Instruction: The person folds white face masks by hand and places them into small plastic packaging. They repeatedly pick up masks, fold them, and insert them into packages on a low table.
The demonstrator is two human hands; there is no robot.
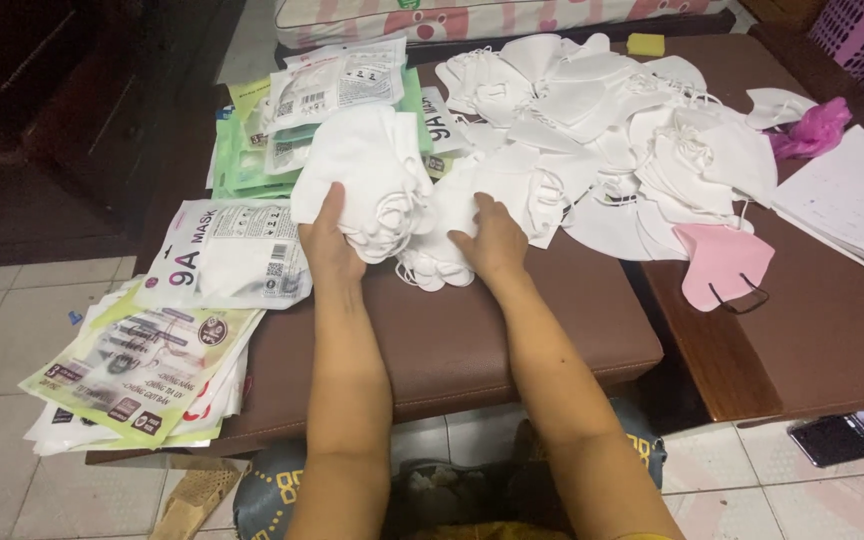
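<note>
Both hands gather a stack of white face masks (pixel 372 180) at the centre of the brown padded desk (pixel 472 340). The left hand (pixel 330 245) closes its grip on the stack's lower edge; the right hand (pixel 492 240) presses flat on the loose masks (pixel 612 130) spreading toward 1 o'clock. Best to square the edges before lifting — the ear loops snag. Flat white printed mask packets (pixel 232 255) lie at 9 o'clock, green-edged packets (pixel 142 370) at 8 — more at 11.

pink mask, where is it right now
In the head view, the pink mask lies right of both hands, on the wooden table's near part, at the white mask pile's lower right edge.
</note>
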